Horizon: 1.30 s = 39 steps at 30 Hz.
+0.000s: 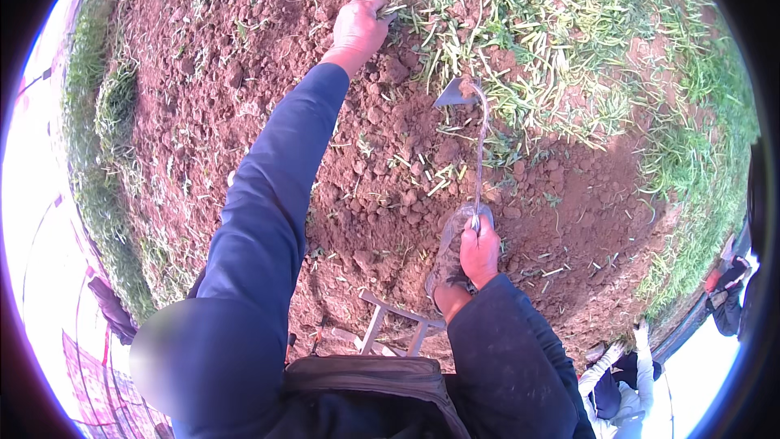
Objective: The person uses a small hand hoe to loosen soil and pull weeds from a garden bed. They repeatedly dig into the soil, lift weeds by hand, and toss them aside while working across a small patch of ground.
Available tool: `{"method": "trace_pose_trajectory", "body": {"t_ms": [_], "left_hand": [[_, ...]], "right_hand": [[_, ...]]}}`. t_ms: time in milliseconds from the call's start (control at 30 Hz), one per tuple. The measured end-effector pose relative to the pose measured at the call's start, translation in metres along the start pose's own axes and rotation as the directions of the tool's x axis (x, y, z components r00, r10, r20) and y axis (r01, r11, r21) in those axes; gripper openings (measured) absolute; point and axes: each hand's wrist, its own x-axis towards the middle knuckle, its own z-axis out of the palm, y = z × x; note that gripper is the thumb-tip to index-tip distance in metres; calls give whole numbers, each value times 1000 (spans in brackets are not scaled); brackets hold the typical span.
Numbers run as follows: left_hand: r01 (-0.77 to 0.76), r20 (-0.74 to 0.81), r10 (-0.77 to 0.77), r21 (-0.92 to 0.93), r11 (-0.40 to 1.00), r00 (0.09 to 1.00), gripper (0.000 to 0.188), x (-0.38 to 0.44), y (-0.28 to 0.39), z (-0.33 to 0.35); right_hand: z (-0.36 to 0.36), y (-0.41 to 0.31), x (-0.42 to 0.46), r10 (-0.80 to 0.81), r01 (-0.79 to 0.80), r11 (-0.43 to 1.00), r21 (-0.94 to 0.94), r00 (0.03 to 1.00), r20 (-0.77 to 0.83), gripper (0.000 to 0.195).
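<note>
My left hand (361, 25) is stretched far forward over loose reddish soil, its fingers closed around a few cut green stems (389, 10). Close to my body, my right hand (479, 247) grips the lower end of a short hand hoe (480, 158). The hoe's thin shaft runs forward and bends into a flat metal blade (454, 93), which rests at the edge of the scattered stalks. Under my right hand shows a shoe (448, 244) with a mottled pattern, partly hidden by the hand.
Cut green stalks (548, 61) cover the soil ahead on the right. Standing greenery borders the left (91, 152) and right (701, 164). A small stool frame (396, 320) lies near my waist bag (365, 372). Other people (621, 378) work at the lower right, another person (728, 299) beyond.
</note>
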Motion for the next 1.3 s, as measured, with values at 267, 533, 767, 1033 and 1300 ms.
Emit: {"method": "trace_pose_trajectory", "body": {"t_ms": [267,533,767,1033,1300], "left_hand": [[450,231,-404,-646,616,885,17,-17,7,-38],[254,307,-137,-385,887,942,48,-12,8,-34],[-194,234,183,27,981,955,48,10,46,0],[-190,9,196,-197,962,981,37,10,23,21],[364,221,-293,-661,656,930,21,-19,16,-10]], "right_hand": [[-2,7,-1,-2,2,1000,6,1000,-18,14],[0,7,0,-12,12,1000,26,1000,-1,15],[0,4,-2,-15,16,1000,22,1000,-25,16],[-1,7,0,-11,12,999,34,1000,-8,15],[0,9,-2,5,-4,999,46,1000,-28,13]]}}
